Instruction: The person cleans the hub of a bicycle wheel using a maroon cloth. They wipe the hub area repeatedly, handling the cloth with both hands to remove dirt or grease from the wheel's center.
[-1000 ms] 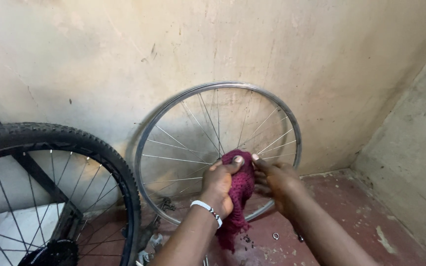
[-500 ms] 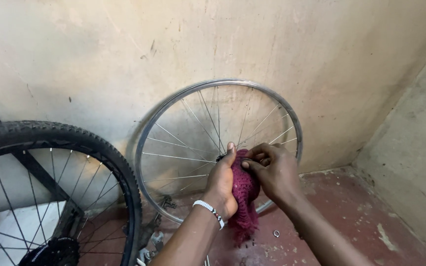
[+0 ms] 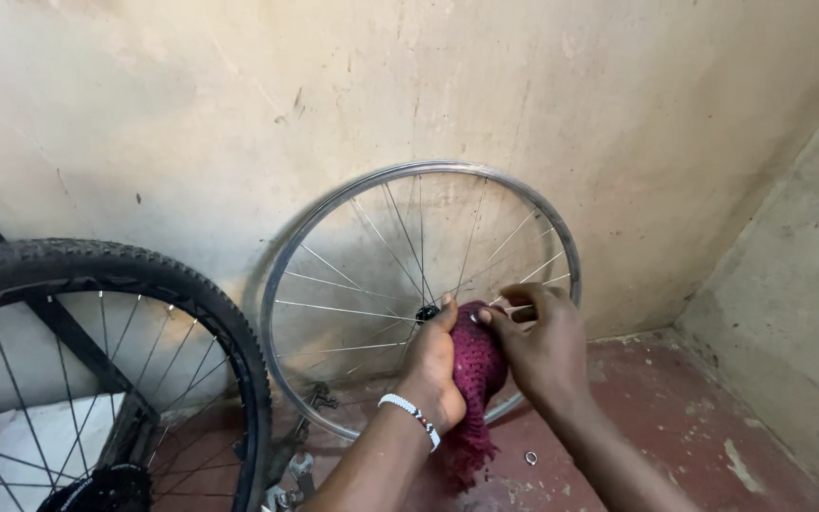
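Cloth (image 3: 479,365), maroon and knitted, was gripped by the left hand (image 3: 433,365) and pinched by the right hand (image 3: 542,346) against the bare spoked wheel (image 3: 353,284).

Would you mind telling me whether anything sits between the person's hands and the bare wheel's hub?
Yes: the maroon knitted cloth lies between both hands and the hub. The left hand and right hand grip it in front of the bare wheel, whose spokes also cross there.

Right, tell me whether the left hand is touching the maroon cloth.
Touching. The head view shows the left hand gripping the maroon cloth, thumb pressed against its top edge, with no gap between them.
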